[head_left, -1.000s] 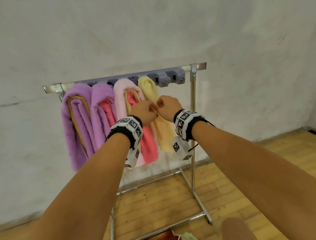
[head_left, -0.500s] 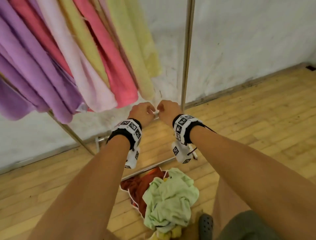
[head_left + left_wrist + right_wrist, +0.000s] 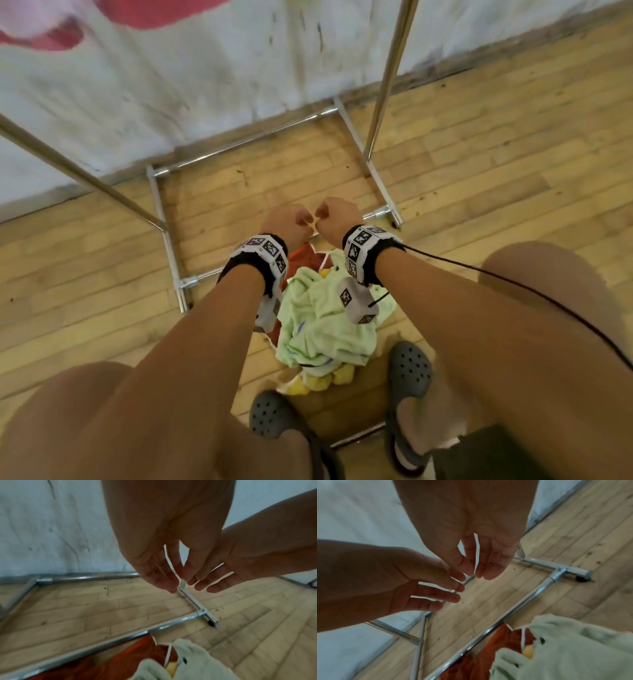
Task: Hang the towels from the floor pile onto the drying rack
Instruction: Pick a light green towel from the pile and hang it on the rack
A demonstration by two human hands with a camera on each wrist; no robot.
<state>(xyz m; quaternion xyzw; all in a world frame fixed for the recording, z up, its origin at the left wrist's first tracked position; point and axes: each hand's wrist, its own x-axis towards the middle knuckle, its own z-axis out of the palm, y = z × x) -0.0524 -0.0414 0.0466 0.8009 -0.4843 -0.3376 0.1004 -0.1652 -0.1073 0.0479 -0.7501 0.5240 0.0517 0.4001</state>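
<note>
The floor pile lies between my feet: a light green towel on top, a red-orange towel beneath it and a yellow one at the near edge. My left hand and right hand hover side by side just above the pile's far end, empty. In the left wrist view, the left hand has loose, nearly straight fingers; the right wrist view shows the right hand the same. The green towel and red-orange towel lie under them. The drying rack's base bars frame the floor ahead.
The rack's right upright and left upright rise beside a white wall. Pink hung towels show at the top left. My grey clogs flank the pile on the wooden floor. A black cable trails from my right wrist.
My view has tipped down from the hung towels to the floor pile. Both hands came down from the rail to just above the pile, still close together.
</note>
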